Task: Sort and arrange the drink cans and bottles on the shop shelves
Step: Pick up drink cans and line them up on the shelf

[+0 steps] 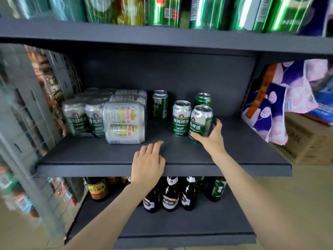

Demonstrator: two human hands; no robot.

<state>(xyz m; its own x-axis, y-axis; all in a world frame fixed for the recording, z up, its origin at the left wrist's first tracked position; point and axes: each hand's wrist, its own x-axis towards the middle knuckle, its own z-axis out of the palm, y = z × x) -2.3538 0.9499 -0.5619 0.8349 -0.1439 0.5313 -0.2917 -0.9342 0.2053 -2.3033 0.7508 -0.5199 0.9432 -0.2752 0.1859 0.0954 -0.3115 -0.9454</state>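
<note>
On the middle shelf [100,156] stand several loose green and silver beer cans. My right hand [211,135] grips the front right can [200,120] low on its side; the can leans slightly. Another green can [180,118] stands just to its left, one [202,99] behind it, and one [160,103] further back. My left hand [148,162] rests flat on the shelf's front edge with fingers straight, holding nothing. At the left sit a shrink-wrapped pack of green cans [82,117] and a wrapped pack of white cans [125,121] lying on their sides.
The upper shelf [162,39] carries tall green cans [164,10]. Dark beer bottles [170,193] stand on the lower shelf [180,230]. A wire rack [23,123] closes the left side. Patterned bags [281,98] and a cardboard box [310,139] lie to the right.
</note>
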